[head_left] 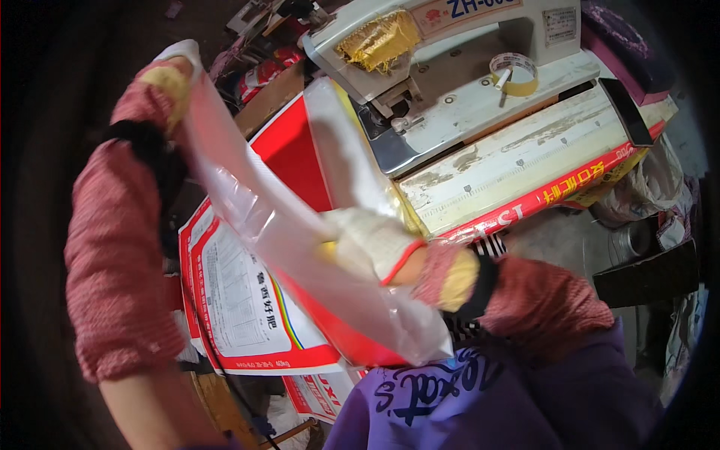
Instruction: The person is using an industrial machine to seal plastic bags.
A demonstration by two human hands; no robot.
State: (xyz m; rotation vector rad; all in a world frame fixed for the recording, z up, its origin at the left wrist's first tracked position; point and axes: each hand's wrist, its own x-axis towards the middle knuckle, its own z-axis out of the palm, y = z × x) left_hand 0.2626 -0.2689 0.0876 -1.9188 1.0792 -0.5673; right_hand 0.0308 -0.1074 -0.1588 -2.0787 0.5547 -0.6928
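Clear plastic liner bag point(300, 247) is being held stretched above the red-and-white printed sack point(247, 300). Left hand point(176, 64) is clamped on its upper end, right hand point(371, 244) gripping mid-length. Even tension is probably best kept, clear of the sewing machine point(465, 82).

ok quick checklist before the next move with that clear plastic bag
1. Left hand on the clear plastic bag, raised at its upper end: ok.
2. Right hand on the bag's lower part: ok; exact grip cannot tell, the film blurs the fingers.
3. Bag stretched between both hands, not sagging: ok.
4. Bag mouth open: cannot tell.
5. Printed red and white sack lying flat beneath: ok.
6. Sewing machine apart from both hands: ok.
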